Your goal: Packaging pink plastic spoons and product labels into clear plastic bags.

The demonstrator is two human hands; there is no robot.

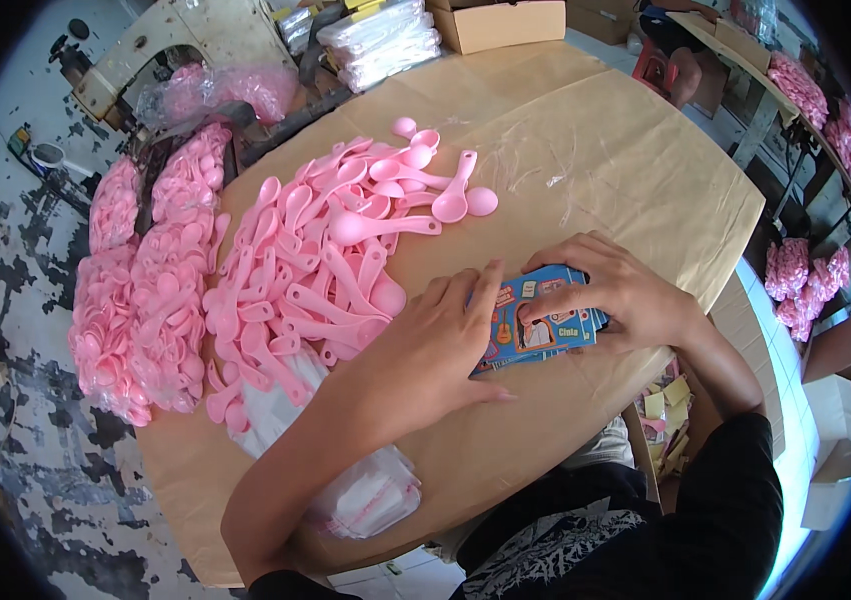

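A stack of blue printed cards (543, 335) lies on the brown paper-covered table, with small coloured pictures on its top face. My right hand (635, 295) grips the stack from its right side, one finger bent over the top card. Against its left end rests my left hand (425, 355), fingers stretched out and the thumb spread apart along the near side. Some lower cards stick out unevenly at the right. Left of my hands spreads a large heap of pink plastic measuring spoons (295, 250). White plastic bags (370, 495) lie partly under my left forearm.
Clear bags packed with pink spoons (150, 290) line the table's left edge. Clear plastic sleeves (380, 45) and a cardboard box (500, 25) stand at the back. An open carton with scraps (667, 420) sits below the right edge. Another person's leg (683, 75) shows at far right.
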